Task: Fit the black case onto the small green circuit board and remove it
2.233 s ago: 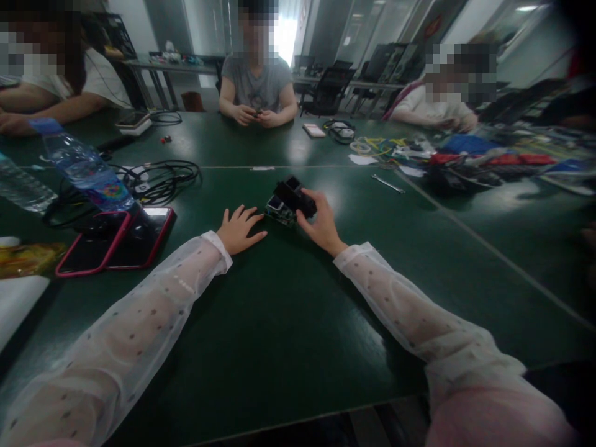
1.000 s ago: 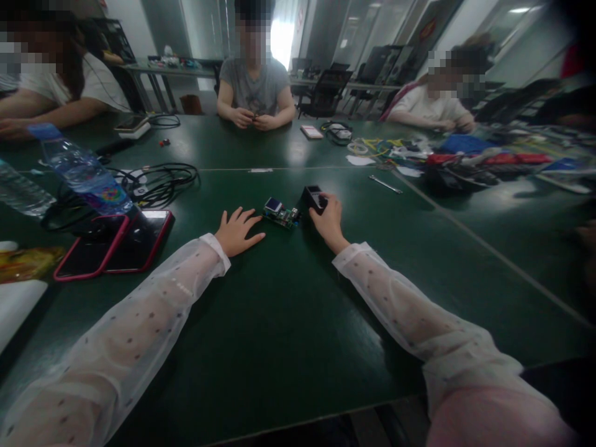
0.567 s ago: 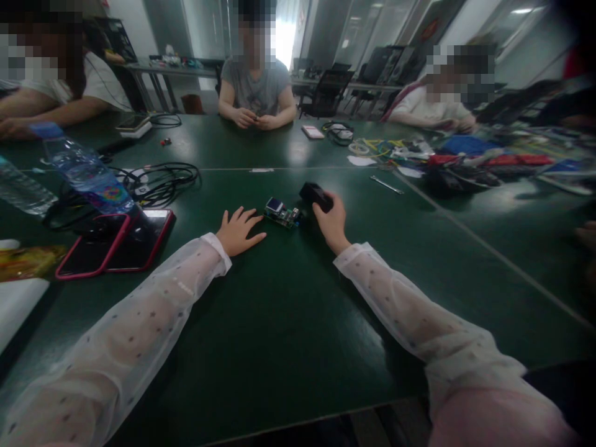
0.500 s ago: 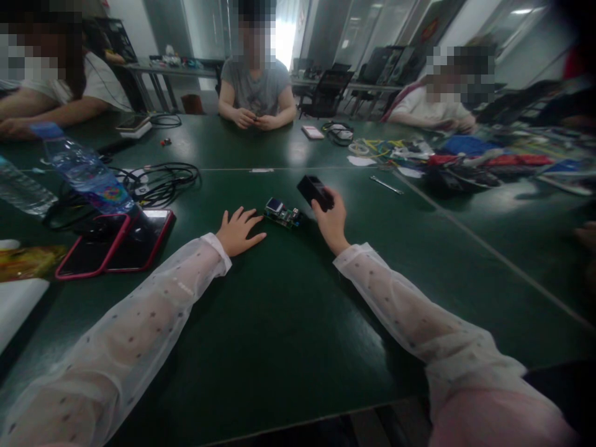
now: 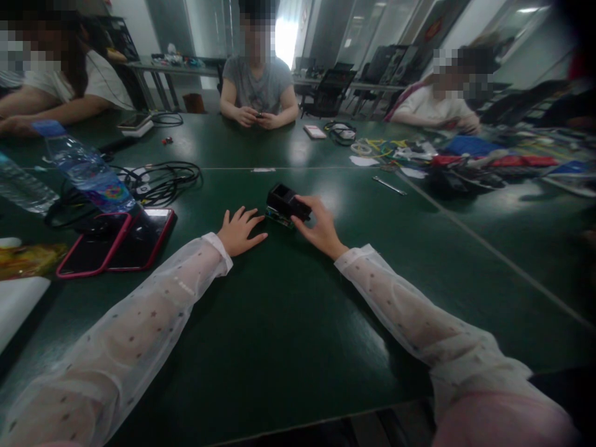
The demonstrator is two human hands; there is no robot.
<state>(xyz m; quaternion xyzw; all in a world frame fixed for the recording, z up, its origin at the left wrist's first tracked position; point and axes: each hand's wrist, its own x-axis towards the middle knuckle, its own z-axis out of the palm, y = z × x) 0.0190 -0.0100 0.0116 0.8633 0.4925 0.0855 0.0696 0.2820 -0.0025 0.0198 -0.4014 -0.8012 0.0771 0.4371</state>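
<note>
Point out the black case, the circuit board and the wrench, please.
Black case (image 5: 288,202): head view, upper face.
Circuit board (image 5: 280,218): head view, exposed near edge.
Wrench (image 5: 390,185): head view, middle of the shaft.

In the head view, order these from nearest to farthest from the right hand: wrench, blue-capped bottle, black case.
1. Black case, held by the right hand.
2. Wrench, farther forward to the right.
3. Blue-capped bottle, well off to the left.

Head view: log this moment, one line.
left hand: spread on table | right hand: gripping black case over circuit board | case-board contact: unclear
</note>
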